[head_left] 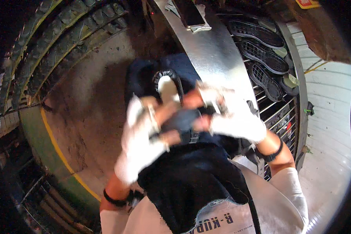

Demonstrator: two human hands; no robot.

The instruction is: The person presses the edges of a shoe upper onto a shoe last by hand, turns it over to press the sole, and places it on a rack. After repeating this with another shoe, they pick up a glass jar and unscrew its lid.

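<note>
A dark shoe [174,113] with a pale insole is held close under the camera, its opening pointing away from me. My left hand [142,140], in a white fingerless glove, grips the shoe's near left side. My right hand [226,115], gloved the same way, clasps the shoe from the right, fingertips pressed on its dark upper. Both hands sit above my dark apron [191,183].
A shiny curved metal counter [214,50] runs ahead, with a dark flat phone-like object [189,13] on it. Black shoe soles [261,46] lie on a wire rack [280,113] at right. Tyre-like treaded rolls [58,43] stand left. Dirty floor with a yellow line [54,144] lies below.
</note>
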